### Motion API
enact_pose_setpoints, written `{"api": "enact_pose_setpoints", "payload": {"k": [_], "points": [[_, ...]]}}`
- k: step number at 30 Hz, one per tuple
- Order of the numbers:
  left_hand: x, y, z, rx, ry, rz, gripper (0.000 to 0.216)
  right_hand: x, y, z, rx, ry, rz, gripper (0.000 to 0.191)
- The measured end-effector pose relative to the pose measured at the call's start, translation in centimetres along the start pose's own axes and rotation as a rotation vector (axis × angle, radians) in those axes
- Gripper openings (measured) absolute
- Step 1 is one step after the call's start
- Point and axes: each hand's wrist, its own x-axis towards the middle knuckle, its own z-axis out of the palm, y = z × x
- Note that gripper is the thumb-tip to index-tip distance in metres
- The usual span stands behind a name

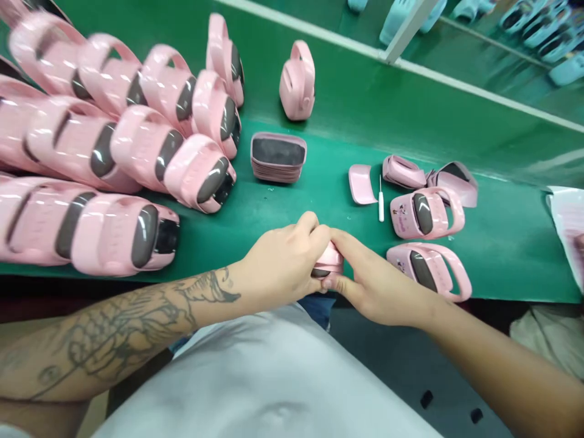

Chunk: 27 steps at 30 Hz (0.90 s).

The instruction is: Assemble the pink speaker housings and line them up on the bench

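My left hand (292, 258) and my right hand (371, 274) are both closed around a pink plastic casing (329, 260) at the front edge of the green bench. Most of the casing is hidden by my fingers; a glossy pink top and a dark strip show between them. To the right of my right hand lie two pink handled casings, one (438, 267) close to the wrist and another (426, 213) behind it, each with a dark oval window and a printed picture. A white-handled screwdriver (381, 207) lies beyond, beside a curved pink panel (362, 184).
Rows of pink handled casings (114, 228) fill the bench's left side. A stack of pink-rimmed dark panels (279, 157) and an upright pink casing (297, 82) stand at the back. More pink panels (456, 181) lie right. Blue casings (533, 24) sit beyond the rail (319, 36).
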Motion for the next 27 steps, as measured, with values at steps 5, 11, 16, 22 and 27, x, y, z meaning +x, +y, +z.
{"api": "enact_pose_setpoints", "payload": {"k": [5, 11, 16, 22, 27], "points": [[-0.1, 0.1, -0.4, -0.124, 0.082, -0.052, 0.043, 1.4, 0.8, 4.1, 0.02, 0.493, -0.12, 0.043], [-2.5, -2.7, 1.5, -0.568, 0.284, 0.021, 0.083, 3.7, 3.4, 5.5, -0.019, 0.744, -0.151, 0.061], [-1.1, -3.9, 6.9, -0.895, 0.592, -0.019, 0.067, 4.1, 4.6, 5.2, 0.025, 0.826, -0.139, 0.062], [1.5, -2.5, 10.0, -0.771, 0.879, -0.011, 0.058, 5.0, 6.2, 5.6, 0.143, 0.897, -0.127, 0.071], [1.7, -2.1, 9.2, -0.918, 0.915, -0.21, 0.057, 5.8, 6.4, 5.9, 0.231, 0.983, 0.002, 0.077]]}}
